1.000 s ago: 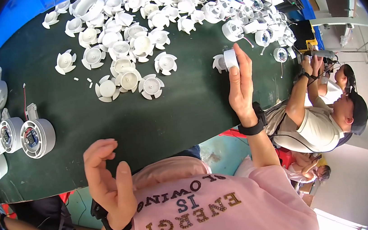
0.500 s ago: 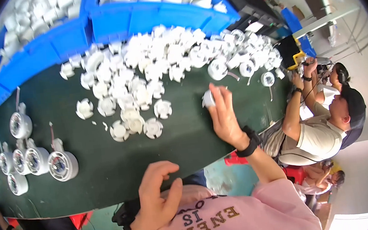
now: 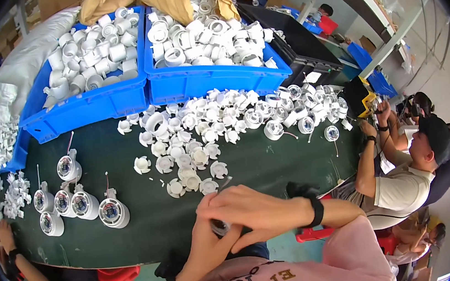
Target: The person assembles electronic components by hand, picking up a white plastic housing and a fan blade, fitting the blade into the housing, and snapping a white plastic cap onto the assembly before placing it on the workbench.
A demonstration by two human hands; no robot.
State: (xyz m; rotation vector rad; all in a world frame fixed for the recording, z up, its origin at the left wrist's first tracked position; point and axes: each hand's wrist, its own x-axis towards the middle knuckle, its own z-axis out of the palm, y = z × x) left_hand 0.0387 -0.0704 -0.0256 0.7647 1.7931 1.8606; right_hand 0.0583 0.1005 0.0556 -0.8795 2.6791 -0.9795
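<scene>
Close to the table's front edge, my two hands meet around a small round part with a wire lead (image 3: 220, 228), mostly covered by my fingers. My left hand (image 3: 208, 243) is closed round it from below. From above, my right hand (image 3: 252, 208) reaches across, its fingers pressed on the part and over the left fingertips. A short wire end (image 3: 226, 183) sticks out past the fingers. Just beyond lie white notched discs (image 3: 208, 185) in a loose heap. Similar round parts with wires (image 3: 273, 129) lie at the heap's right side.
Several white cylindrical units with wires (image 3: 114, 213) stand at the left of the dark green table (image 3: 152, 232). Behind the heap are blue bins (image 3: 218, 80) full of white cups, and a black crate (image 3: 303, 48). Co-workers sit left and right; one person's hand (image 3: 6, 235) rests at the left edge.
My right hand has come back from the right side of the table with the round part and joined my left hand, which was empty and has closed on it. The view has tilted up.
</scene>
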